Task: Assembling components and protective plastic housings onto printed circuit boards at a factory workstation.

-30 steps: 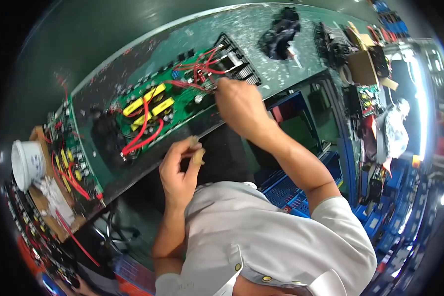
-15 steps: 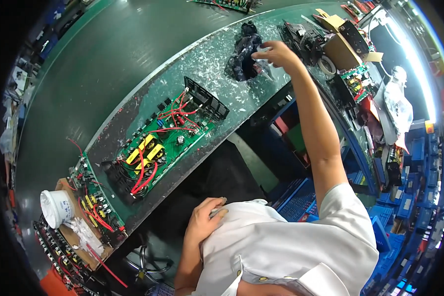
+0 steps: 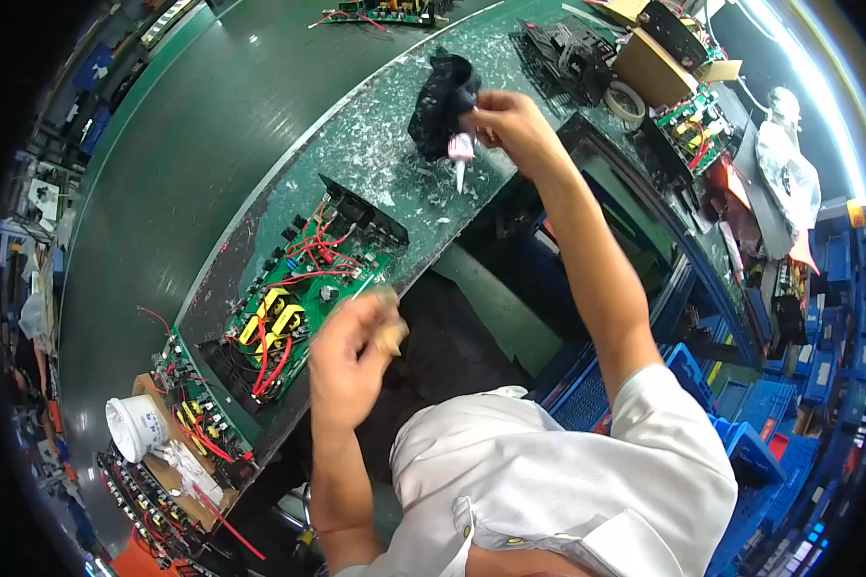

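With right-hand fingers (image 3: 491,114), apparently pinching dark cloth (image 3: 440,108); risking dislodging nozzled tube (image 3: 461,147) by tugging; not discerning state of left-hand fingers (image 3: 362,310).

Seen from where I stand, the bench top (image 3: 356,135) is green, scattered with irregular whitish flecks. The circuit board (image 3: 308,300) is green, bearing bright yellow blocks (image 3: 277,306), red wires (image 3: 318,245) and a black end panel (image 3: 370,216). The cloth (image 3: 438,108) reads black; the tube (image 3: 461,149) shows pinkish red with a white tip. Left hand (image 3: 351,356): yellowish at the fingertips. Shirt (image 3: 548,462): plain pale grey, yellowish buttons. Tub (image 3: 137,428): white, blue markings. Crates (image 3: 760,462): blue.
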### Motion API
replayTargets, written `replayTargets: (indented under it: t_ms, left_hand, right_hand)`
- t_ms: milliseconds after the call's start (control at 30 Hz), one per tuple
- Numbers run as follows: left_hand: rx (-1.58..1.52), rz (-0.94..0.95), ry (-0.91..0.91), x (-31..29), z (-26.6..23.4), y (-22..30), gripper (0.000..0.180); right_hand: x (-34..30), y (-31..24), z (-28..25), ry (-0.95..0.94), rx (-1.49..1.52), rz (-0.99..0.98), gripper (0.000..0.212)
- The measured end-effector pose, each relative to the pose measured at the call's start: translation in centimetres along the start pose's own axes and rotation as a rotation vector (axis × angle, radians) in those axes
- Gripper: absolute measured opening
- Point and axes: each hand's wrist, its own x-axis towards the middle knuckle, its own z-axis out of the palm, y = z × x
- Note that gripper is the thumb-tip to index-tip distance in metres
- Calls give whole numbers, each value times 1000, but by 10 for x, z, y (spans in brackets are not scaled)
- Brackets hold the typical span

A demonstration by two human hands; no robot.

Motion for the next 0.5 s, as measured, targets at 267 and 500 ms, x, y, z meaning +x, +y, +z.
replayTargets:
  t_ms: [267, 500]
  left_hand:
    - [78, -192, -210, 125, 30, 40, 71]
    - [420, -182, -368, 135, 34, 59, 73]
  right_hand:
    - [-101, -23, 59, -56, 536, 84, 25]
    - [-103, -16, 63, 101, 364, 136, 35]
